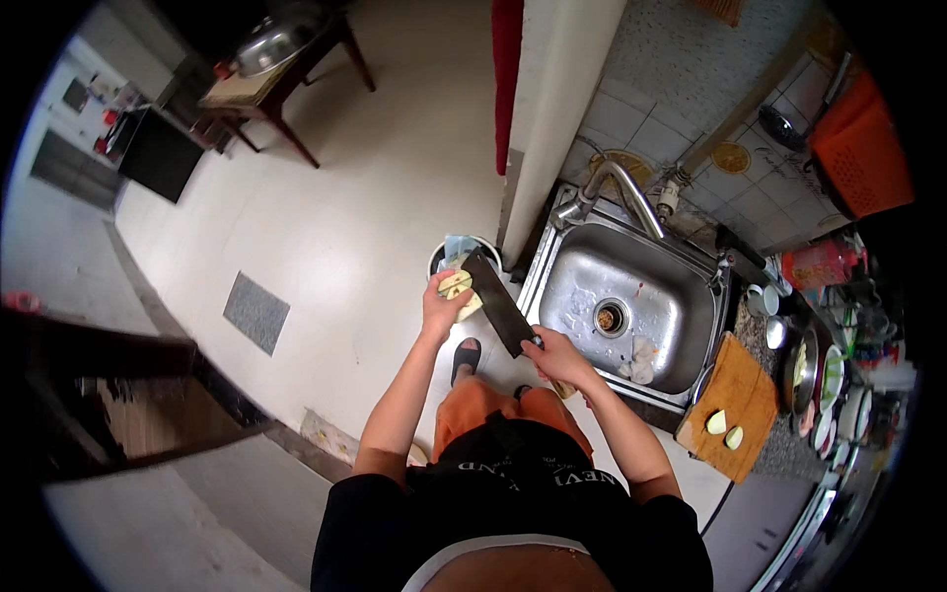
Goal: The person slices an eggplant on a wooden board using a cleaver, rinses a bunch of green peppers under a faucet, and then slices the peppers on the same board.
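My left hand (437, 311) is closed around pale yellow-green cut pieces of a vegetable or fruit (456, 284), whose exact kind I cannot make out. In my right hand (560, 357) is the handle of a cleaver (501, 308). Its broad dark blade slants up and left, the far end right beside the pieces; whether it touches them I cannot tell. Beneath both hangs a round bin (433, 259) on the floor, with a light blue bag or wrapper (459, 245) in it. Two similar pale pieces (716, 422) lie on the wooden cutting board (735, 380) at my right.
A steel sink (577, 286) with a curved faucet (631, 192) stands right of the bin; whitish scraps (641, 360) lie in it. Pans and bowls crowd the counter (755, 335). A white pillar (552, 109) rises beyond the bin. A wooden table (286, 84) stands far left.
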The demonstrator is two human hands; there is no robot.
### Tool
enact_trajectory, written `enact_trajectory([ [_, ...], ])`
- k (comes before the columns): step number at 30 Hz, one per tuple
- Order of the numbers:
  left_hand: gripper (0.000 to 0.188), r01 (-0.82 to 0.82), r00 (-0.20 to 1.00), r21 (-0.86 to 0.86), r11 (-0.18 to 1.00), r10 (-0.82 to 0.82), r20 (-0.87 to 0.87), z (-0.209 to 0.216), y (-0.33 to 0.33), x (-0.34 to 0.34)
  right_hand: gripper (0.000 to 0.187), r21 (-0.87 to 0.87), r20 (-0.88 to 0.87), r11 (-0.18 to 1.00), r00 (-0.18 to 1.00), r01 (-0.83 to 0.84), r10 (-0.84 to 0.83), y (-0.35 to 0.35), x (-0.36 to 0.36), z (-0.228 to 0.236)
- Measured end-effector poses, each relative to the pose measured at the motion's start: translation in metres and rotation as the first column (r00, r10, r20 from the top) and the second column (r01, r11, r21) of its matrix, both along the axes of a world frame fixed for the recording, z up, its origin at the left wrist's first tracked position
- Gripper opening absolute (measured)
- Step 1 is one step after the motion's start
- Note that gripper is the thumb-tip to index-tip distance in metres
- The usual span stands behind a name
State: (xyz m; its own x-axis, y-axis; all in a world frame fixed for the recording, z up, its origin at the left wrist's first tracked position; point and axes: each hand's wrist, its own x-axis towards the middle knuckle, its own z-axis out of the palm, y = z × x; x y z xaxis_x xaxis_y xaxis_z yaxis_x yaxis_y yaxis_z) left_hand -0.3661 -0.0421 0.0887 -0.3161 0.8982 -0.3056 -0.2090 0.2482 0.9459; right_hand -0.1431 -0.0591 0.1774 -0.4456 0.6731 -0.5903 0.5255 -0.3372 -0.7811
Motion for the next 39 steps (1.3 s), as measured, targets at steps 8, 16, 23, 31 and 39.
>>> enact_trajectory([
  [8, 0.048, 0.301, 0.833, -0.125, 0.945, -0.324, -0.448, -0.151, 0.082, -0.085, 0.025, 0.036, 0.097, 0.95, 0.945, 0.311, -0.313, 0.023, -0.016, -0.001],
  [16, 0.015, 0.373, 0.923, -0.332, 0.866, -0.382, 0.04, -0.146, 0.054, -0.057, 0.017, -0.093, 0.028, 0.592, 0.597, 0.8, -0.802, -0.089, 0.036, 0.009],
  [23, 0.013, 0.587, 0.81, -0.035, 0.809, -0.587, 0.018, -0.077, 0.054, 0.052, 0.018, 0.246, 0.088, 0.249, 0.234, 0.937, -0.968, -0.164, 0.117, 0.025],
  [31, 0.021, 0.923, 0.376, 0.057, 0.381, -0.858, -0.349, -0.032, 0.012, 0.242, 0.02, 0.813, 0.473, 0.423, -0.03, 0.399, -0.881, -0.254, 0.322, 0.0],
  [39, 0.048, 0.995, 0.082, 0.006, 0.099, -0.789, -0.608, 0.0, -0.072, 0.454, 0.021, 0.786, 0.572, 0.566, 0.058, 0.249, -0.819, -0.265, 0.503, -0.071],
])
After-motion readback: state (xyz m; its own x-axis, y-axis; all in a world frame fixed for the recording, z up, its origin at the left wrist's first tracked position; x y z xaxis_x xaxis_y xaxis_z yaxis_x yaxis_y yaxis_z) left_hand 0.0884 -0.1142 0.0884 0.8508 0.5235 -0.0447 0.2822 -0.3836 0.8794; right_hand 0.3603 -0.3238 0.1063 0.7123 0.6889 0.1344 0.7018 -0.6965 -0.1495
